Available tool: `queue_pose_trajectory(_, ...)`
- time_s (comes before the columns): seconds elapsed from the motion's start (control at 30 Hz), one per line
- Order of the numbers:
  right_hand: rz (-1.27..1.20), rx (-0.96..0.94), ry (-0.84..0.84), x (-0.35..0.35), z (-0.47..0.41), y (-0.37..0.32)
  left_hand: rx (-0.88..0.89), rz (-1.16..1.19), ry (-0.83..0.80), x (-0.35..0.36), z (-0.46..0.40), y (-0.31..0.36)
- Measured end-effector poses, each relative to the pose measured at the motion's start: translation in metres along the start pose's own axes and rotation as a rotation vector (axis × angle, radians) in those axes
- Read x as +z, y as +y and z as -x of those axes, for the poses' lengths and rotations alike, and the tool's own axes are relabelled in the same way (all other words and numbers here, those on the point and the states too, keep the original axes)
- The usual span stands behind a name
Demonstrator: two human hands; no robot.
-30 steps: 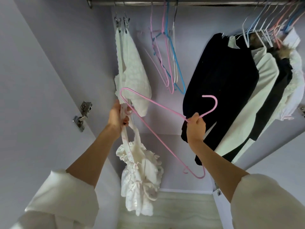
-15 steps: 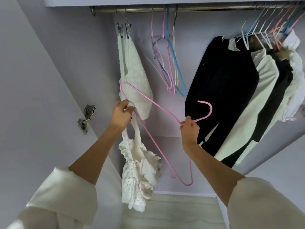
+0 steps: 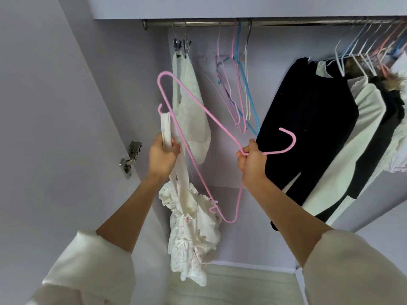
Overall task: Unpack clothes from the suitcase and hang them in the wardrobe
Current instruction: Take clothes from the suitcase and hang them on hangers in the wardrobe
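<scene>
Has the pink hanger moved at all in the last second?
Yes. The pink hanger has tilted: its shoulder end has risen along the clipped white garment, toward the rail.

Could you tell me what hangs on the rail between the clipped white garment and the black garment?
In the head view, a cluster of empty thin hangers, pink, blue and white, hangs between the clipped white garment and the black garment.

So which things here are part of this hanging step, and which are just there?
In play: pink hanger, frilly white garment, left hand, right hand, rail.
Just there: black garment, empty hangers, clipped white cloth, hinge.
</scene>
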State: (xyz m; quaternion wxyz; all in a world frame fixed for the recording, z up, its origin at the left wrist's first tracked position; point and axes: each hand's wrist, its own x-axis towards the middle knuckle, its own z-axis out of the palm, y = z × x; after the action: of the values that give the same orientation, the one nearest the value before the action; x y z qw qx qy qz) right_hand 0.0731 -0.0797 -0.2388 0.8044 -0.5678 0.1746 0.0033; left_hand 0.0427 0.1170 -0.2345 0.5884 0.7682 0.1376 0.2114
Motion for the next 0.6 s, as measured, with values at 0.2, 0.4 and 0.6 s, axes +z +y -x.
queue_pose_trajectory(0.2,-0.193,-0.034,-0.081,0.013,0.011,-0.025,-0.149,-0.2,-0.013,-0.005,0.017,-0.043)
queue_pose_trajectory(0.4,-0.191,-0.072,-0.078,0.033,0.015,-0.043,-0.021,0.327,-0.139,-0.016,0.0,0.014)
queue_pose_trajectory(0.6,-0.327,-0.025,-0.076,0.048,0.02,-0.046,-0.019,0.186,-0.27,0.004,0.013,0.015)
